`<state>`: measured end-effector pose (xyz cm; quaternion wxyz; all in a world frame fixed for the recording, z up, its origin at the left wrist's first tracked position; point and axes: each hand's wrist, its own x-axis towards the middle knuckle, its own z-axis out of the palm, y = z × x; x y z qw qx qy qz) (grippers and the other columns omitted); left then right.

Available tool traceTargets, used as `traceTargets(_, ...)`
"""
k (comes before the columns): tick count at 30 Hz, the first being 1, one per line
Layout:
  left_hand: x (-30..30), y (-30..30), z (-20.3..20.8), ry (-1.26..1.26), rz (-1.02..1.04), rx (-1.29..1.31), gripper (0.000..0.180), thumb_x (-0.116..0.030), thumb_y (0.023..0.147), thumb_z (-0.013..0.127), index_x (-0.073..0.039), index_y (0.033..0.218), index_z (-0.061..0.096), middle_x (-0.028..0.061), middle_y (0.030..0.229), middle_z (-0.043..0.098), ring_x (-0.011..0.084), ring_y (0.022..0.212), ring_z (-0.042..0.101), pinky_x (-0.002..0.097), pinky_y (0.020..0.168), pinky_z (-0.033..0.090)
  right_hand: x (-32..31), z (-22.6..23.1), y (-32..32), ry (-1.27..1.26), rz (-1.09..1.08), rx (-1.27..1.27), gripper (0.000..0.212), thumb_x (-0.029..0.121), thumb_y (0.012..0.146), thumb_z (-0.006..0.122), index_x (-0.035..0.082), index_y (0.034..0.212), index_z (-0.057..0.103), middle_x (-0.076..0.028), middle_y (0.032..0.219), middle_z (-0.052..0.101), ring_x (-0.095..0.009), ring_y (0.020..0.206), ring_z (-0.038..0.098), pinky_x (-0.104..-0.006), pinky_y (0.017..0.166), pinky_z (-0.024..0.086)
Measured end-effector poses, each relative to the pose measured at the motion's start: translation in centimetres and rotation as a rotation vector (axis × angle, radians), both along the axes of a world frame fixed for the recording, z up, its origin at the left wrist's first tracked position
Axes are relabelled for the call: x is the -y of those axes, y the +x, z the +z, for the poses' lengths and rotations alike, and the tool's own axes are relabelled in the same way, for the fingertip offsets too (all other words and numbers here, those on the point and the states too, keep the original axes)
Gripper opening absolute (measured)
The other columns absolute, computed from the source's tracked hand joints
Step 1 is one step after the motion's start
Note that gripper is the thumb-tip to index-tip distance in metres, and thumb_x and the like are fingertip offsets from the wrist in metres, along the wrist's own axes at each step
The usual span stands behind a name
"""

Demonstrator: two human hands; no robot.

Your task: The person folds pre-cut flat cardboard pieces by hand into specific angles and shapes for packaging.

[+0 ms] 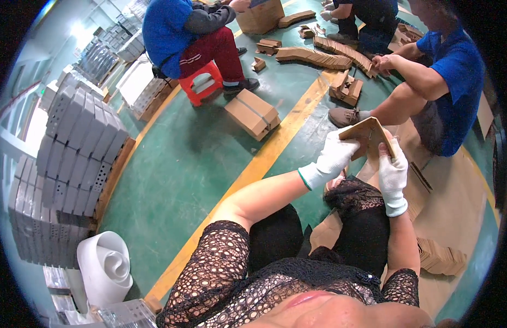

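An angled brown cardboard corner piece (369, 133) is held up in front of me, its two flaps meeting at a fold. My left hand (334, 156), in a white knit glove with a green cuff edge, grips the left flap. On the other flap, my right hand (393, 177) is closed, also in a white glove, with bare fingertips showing. Part of the left hand's fingers is hidden behind the cardboard. Below the right hand, a flat cardboard sheet (447, 205) covers the floor, with a row of nested cardboard pieces (440, 257) near my right elbow.
A co-worker in blue (453, 76) sits close at the right, by long rows of nested cardboard pieces (313, 57). Another person sits on a red stool (201, 85). A strapped cardboard box (252, 113) stands ahead. Grey stacked parts (81, 147) and a white foam roll (105, 268) are at left.
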<state>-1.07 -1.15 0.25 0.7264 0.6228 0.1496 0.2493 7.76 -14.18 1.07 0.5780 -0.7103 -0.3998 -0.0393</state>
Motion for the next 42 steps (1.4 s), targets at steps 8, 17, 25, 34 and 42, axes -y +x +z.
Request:
traceTargets(8, -1.1, 0.3, -0.2, -0.002, -0.069, 0.021, 0.032, -0.002, 0.073, 0.053, 0.004, 0.103, 0.058, 0.0069, 0.084, 0.063, 0.0128, 0.075, 0.059, 0.0265, 0.066, 0.050, 0.4, -0.3, 0.3, -0.053, 0.037, 0.068, 0.032, 0.005, 0.088, 0.054, 0.003, 0.120, 0.053, -0.010, 0.107, 0.062, -0.017, 0.098, 0.059, -0.0276, 0.087, 0.044)
traceTargets(17, -1.5, 0.1, -0.3, -0.173, -0.067, -0.022, 0.027, -0.004, 0.072, 0.057, 0.003, 0.098, 0.060, 0.0053, 0.080, 0.063, 0.0117, 0.069, 0.059, 0.0260, 0.060, 0.050, -0.1, -0.2, 0.0, -0.027, -0.002, 0.222, 0.031, 0.005, 0.085, 0.057, 0.004, 0.116, 0.056, -0.014, 0.102, 0.064, -0.024, 0.093, 0.064, -0.0300, 0.080, 0.048)
traceTargets(25, -1.4, -0.1, 0.5, -0.167, -0.024, -0.033, 0.029, -0.004, 0.072, 0.056, 0.003, 0.100, 0.060, 0.0052, 0.080, 0.062, 0.0124, 0.067, 0.059, 0.0261, 0.059, 0.050, -0.1, 0.8, -0.7, -0.057, 0.012, 0.293, 0.031, 0.005, 0.086, 0.055, 0.002, 0.116, 0.055, -0.015, 0.101, 0.064, -0.026, 0.094, 0.063, -0.0302, 0.081, 0.048)
traceTargets(34, -2.0, -0.1, -0.7, -0.136, -0.174, 0.056, 0.031, -0.006, 0.073, 0.058, 0.003, 0.103, 0.058, 0.0059, 0.084, 0.062, 0.0142, 0.072, 0.059, 0.0282, 0.061, 0.051, 0.0, 0.4, -0.3, 0.037, 0.089, 0.334, 0.036, 0.001, 0.085, 0.053, 0.003, 0.121, 0.051, -0.016, 0.109, 0.061, -0.026, 0.099, 0.061, -0.0311, 0.085, 0.046)
traceTargets(42, -1.6, 0.3, -1.3, -0.369, -0.197, 0.020, 0.029, -0.007, 0.074, 0.060, 0.002, 0.102, 0.059, 0.0083, 0.089, 0.062, 0.0155, 0.076, 0.059, 0.0290, 0.067, 0.050, 0.4, 0.7, -0.4, -0.023, 0.061, 0.395, 0.042, -0.003, 0.081, 0.052, 0.003, 0.122, 0.049, -0.017, 0.111, 0.059, -0.030, 0.101, 0.060, -0.0328, 0.087, 0.046)
